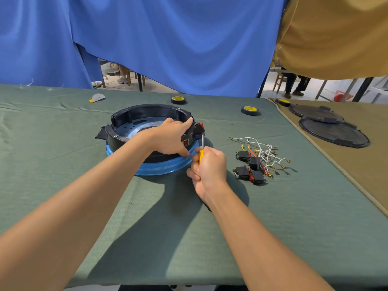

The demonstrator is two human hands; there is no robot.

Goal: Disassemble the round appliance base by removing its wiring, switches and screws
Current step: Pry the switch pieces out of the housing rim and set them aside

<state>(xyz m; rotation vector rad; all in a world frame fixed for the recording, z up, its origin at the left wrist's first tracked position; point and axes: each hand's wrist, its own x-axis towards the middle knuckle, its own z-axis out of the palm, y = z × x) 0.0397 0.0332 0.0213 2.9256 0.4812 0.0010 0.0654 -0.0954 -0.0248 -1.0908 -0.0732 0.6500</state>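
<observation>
The round appliance base, a black ring on a blue rim, lies on the green cloth at table centre. My left hand grips its right wall, fingers curled over the top edge and thumb low on the outside. My right hand holds a yellow-handled screwdriver, whose metal shaft points up at a red and black switch on the base's right side. A pile of black and red switches tangled with white and red wires lies to the right of my right hand.
Two black tape rolls with yellow cores sit beyond the base, a third on the tan cloth at right. Two black round covers lie on that tan cloth. A grey scrap lies far left. Blue curtains hang behind the table.
</observation>
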